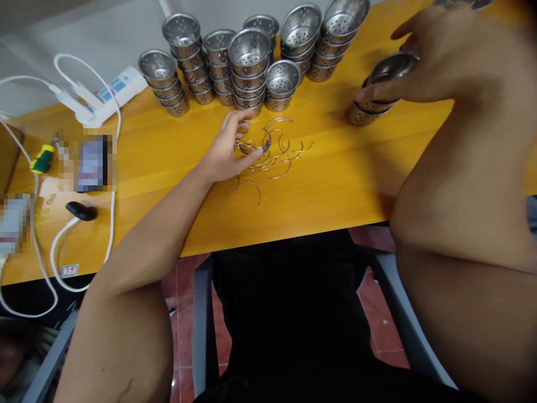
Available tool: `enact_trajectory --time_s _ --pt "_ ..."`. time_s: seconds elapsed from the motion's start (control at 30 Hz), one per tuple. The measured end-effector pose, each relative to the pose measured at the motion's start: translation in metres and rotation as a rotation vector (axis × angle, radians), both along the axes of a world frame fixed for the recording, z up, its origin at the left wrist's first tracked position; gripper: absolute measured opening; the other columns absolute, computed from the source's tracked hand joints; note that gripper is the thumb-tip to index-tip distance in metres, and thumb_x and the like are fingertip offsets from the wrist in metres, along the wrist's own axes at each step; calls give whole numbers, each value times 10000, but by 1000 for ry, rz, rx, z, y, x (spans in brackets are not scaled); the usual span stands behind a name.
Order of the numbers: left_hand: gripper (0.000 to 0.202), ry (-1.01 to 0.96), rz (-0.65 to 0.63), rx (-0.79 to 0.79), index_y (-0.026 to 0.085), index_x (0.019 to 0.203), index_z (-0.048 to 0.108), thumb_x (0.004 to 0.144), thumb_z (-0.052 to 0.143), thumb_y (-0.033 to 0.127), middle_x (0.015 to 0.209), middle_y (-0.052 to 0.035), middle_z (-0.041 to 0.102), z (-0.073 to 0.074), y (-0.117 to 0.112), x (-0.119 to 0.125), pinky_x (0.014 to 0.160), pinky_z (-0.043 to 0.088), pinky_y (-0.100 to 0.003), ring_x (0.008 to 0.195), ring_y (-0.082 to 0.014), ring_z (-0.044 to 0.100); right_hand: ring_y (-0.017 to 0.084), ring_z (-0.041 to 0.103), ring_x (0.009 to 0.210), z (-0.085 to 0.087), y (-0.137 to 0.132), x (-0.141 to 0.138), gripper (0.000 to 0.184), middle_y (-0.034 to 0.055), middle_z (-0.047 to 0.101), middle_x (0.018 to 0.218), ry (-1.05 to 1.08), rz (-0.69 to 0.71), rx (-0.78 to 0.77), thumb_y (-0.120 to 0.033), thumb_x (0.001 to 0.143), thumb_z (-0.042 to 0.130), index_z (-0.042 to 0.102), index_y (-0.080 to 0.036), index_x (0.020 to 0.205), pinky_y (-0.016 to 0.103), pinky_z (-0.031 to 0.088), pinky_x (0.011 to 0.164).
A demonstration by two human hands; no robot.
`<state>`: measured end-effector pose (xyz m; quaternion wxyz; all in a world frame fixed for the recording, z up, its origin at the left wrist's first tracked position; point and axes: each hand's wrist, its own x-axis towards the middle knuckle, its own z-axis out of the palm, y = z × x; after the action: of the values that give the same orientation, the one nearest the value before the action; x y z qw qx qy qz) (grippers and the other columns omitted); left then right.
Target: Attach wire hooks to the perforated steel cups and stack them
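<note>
Metal cups (364, 115) are slanting in the right hand (440, 61), upper right of the frame, its fingers grasping them. At upper centre, the left hand (229, 148) is touching curved wires (265, 147) on the table (327, 187); whether its fingers are gripping any is unclear.

Sticker (69, 271) on the wooden tabletop (327, 196), left of the left hand (229, 150) and nearer the body: red numeral, apparently "39". Power strip label (114, 89), left of that hand: print illegible.
</note>
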<state>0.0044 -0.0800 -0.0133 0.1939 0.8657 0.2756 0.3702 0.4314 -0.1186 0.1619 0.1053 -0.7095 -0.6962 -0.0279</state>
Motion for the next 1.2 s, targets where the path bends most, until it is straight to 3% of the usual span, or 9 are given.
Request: enact_trajectory --time_s 0.07,0.13,0.2,0.27,0.4,0.7,0.83,1.03,1.2 --pt "941 -23 -24 23 403 1834 407 1109 762 886 1761 -166 597 -2 3 0 1192 691 -593 1524 -414 746 538 723 1623 5 -10 -22 895 356 634 1784 106 89 103 -297 1037 1144 734 -65 1798 607 606 1379" --pt "988 -35 -32 40 400 1830 416 1082 759 947 1748 -166 600 -4 6 -1 1188 689 -603 1503 -418 751 478 760 1568 2 -13 -49 645 335 668 1717 227 283 261 -68 1099 998 770 4 1698 532 637 1343" --pt "1021 -33 -15 38 403 1824 433 1054 776 980 1741 -164 606 -5 8 -1 1191 688 -611 1488 -417 753 432 783 1493 -11 -8 -76 474 276 753 1603 227 470 254 -6 1109 915 837 -30 1576 520 654 1307" --pt "1021 -38 6 36 403 1816 457 1044 797 978 1733 -166 622 -4 8 -2 1187 695 -609 1465 -410 761 391 779 1470 -31 3 -97 467 248 695 1717 220 571 147 -76 1198 810 781 -110 1663 508 654 1293" --pt "966 -61 2 64 388 1810 482 1074 807 924 1719 -179 656 0 5 -2 1165 722 -584 1438 -396 780 416 674 1601 -61 26 -122 414 210 642 1799 194 473 17 -163 1262 689 757 -192 1669 536 594 1324" --pt "985 -5 28 5 378 1815 479 1054 872 866 1738 -172 622 1 7 -3 1279 658 -637 1527 -446 754 384 702 1459 -72 41 -123 297 205 733 1682 159 382 -7 -152 1232 680 856 -165 1470 496 585 1227" --pt "980 -17 18 3 378 1814 473 1063 843 889 1749 -175 612 1 7 -4 1272 650 -630 1529 -444 746 394 680 1455 -70 39 -118 352 191 748 1653 195 382 43 -245 1219 636 845 -187 1497 538 577 1262" --pt "998 -51 34 -7 383 1867 373 1094 802 847 1808 -186 595 -1 5 -3 1267 663 -608 1571 -426 725 423 634 1528 -48 6 -118 531 74 728 1719 327 400 119 -709 1265 433 810 -445 1530 561 560 1338" --pt "943 -133 68 -54 486 1886 297 1137 745 843 1901 -163 544 -8 10 -5 1263 697 -633 1623 -403 703 428 640 1571 -26 -30 -128 589 93 685 1755 302 391 104 -702 1273 337 760 -460 1603 570 568 1360"
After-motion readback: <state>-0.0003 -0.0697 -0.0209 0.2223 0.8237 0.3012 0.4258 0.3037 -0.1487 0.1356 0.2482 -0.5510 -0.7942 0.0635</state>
